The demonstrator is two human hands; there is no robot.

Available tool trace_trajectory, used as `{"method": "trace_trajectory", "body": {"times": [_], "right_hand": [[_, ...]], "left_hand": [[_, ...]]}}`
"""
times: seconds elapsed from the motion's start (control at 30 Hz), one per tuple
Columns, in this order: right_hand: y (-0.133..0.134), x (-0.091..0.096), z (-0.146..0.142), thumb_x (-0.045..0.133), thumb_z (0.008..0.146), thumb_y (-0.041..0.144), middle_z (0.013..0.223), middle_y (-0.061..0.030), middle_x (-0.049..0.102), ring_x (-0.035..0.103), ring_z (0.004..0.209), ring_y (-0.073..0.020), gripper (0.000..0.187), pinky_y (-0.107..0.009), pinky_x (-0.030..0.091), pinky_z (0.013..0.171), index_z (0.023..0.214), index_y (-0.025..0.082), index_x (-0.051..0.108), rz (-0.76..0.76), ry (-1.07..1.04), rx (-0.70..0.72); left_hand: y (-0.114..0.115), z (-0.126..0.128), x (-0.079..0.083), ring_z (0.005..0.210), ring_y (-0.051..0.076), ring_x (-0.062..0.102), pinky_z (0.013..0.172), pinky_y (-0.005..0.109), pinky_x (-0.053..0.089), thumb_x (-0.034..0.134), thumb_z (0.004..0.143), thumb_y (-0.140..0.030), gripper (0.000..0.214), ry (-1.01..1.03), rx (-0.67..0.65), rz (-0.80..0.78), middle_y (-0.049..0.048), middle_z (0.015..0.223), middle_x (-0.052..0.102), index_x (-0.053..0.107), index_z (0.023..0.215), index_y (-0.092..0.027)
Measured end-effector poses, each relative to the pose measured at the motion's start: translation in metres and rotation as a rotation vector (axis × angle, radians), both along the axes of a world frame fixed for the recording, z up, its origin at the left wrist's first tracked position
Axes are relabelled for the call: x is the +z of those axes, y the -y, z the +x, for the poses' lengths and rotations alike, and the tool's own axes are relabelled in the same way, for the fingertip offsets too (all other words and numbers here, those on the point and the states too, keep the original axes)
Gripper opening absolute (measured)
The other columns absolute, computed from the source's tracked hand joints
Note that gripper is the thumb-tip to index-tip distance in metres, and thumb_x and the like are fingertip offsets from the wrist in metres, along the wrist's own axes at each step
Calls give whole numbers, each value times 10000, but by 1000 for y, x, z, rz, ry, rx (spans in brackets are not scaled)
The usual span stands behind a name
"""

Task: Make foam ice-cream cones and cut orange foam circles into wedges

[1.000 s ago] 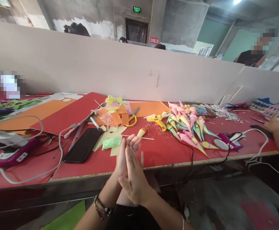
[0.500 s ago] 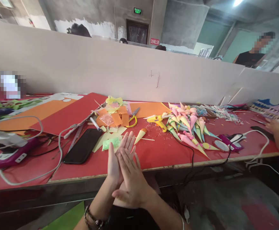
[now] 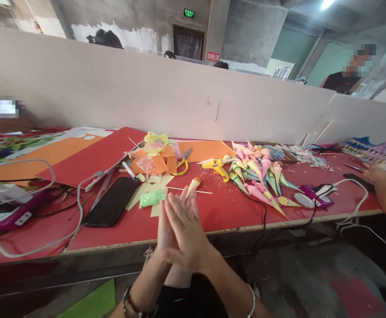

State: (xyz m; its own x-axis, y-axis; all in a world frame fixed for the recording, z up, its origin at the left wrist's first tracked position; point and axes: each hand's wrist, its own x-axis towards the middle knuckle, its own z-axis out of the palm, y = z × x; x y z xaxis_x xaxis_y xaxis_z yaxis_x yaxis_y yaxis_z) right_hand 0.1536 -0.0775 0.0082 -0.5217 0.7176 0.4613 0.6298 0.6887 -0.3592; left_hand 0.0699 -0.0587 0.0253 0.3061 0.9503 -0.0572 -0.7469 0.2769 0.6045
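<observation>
Pressed closer since earlier, bare left hand point(image 3: 165, 229) and bare right hand point(image 3: 190, 242) meet palm-to-palm, whatever they grasp impossible to tell, a slim pale-yellow, brown-topped, paper-like cone point(image 3: 193, 186) at twelve o'clock.

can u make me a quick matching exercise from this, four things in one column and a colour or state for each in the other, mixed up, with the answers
Column one
1. glue gun
2. phone
3. small packet
4. left hand and right hand

Column two
A. light green
B. laid together, fingers pointing away from the person
C. yellow, next to the pile of cones
D. black, lying flat

Right pairs
1-C
2-D
3-A
4-B
</observation>
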Motion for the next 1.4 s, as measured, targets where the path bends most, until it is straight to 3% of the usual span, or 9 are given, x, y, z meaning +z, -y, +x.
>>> {"method": "trace_trajectory", "body": {"times": [0.13, 0.23, 0.33, 0.53, 0.73, 0.9, 1.07, 1.2, 1.4], "right_hand": [[-10, -2, 6, 309, 863, 572, 1504, -160, 97, 66, 1392, -273, 814, -553, 99, 1091, 1435, 67, 25, -30, -5, -109], [1, -9, -2, 389, 832, 583, 1496, -157, 148, 115, 1386, -272, 876, -537, 152, 1090, 1436, 77, 7, 1, 3, -41], [5, -6, -9, 438, 820, 566, 1499, -129, 165, 110, 1389, -249, 873, -468, 147, 1116, 1439, 89, 49, 27, 3, 78], [-9, 0, 4, 330, 876, 532, 1504, -166, 77, 36, 1392, -280, 789, -564, 79, 1089, 1434, 58, 35, -52, -3, -108], [2, -12, -6, 399, 846, 552, 1499, -118, 166, 102, 1390, -248, 823, -477, 128, 1114, 1443, 113, 41, -1, 10, 65], [-11, -6, 5, 341, 886, 470, 1500, -147, 136, 82, 1391, -264, 738, -538, 73, 1096, 1441, 95, 32, -39, -4, -126], [6, -21, 0, 375, 854, 532, 1486, -147, 197, 147, 1380, -273, 818, -522, 160, 1084, 1442, 116, -12, -29, 15, -30], [8, -19, -4, 377, 846, 553, 1496, -135, 172, 137, 1381, -280, 831, -505, 121, 1097, 1444, 142, -28, -25, -15, -58], [9, -18, 13, 324, 870, 547, 1504, -137, 128, 77, 1387, -303, 780, -582, 103, 1068, 1444, 145, -18, -87, -16, -130]], "left_hand": [[-4, -13, 2, 1388, 223, 101, 1127, 401, 137, 267, 781, -692, 744, 98, -2, -32, 7, 1466, 310, 311, 1387, -262], [-9, -22, -2, 1381, 190, 151, 1125, 375, 142, 297, 808, -644, 694, 126, 74, -18, 18, 1455, 335, 286, 1395, -273], [-7, -14, -8, 1386, 167, 109, 1128, 351, 115, 285, 843, -592, 632, 94, 94, -47, -7, 1468, 307, 273, 1399, -292], [-6, -12, -7, 1390, 206, 83, 1123, 402, 149, 265, 818, -647, 642, 148, 45, -41, -48, 1471, 292, 316, 1374, -331], [-10, -12, -15, 1383, 182, 134, 1128, 387, 122, 259, 853, -587, 568, 137, 82, -4, -31, 1444, 352, 343, 1358, -342], [-3, -8, -16, 1390, 190, 64, 1130, 376, 128, 266, 830, -623, 622, 147, -6, -35, -34, 1451, 339, 353, 1361, -312], [-11, -18, -15, 1389, 170, 103, 1126, 371, 147, 268, 832, -622, 612, 115, 55, -9, -47, 1461, 316, 344, 1362, -325], [-5, -4, -23, 1388, 165, 94, 1117, 342, 185, 274, 824, -621, 575, 35, -27, -41, -72, 1454, 324, 393, 1328, -371], [-5, -13, -8, 1387, 199, 123, 1109, 401, 216, 273, 804, -660, 621, 62, 33, -81, -76, 1471, 285, 398, 1323, -344]]}}
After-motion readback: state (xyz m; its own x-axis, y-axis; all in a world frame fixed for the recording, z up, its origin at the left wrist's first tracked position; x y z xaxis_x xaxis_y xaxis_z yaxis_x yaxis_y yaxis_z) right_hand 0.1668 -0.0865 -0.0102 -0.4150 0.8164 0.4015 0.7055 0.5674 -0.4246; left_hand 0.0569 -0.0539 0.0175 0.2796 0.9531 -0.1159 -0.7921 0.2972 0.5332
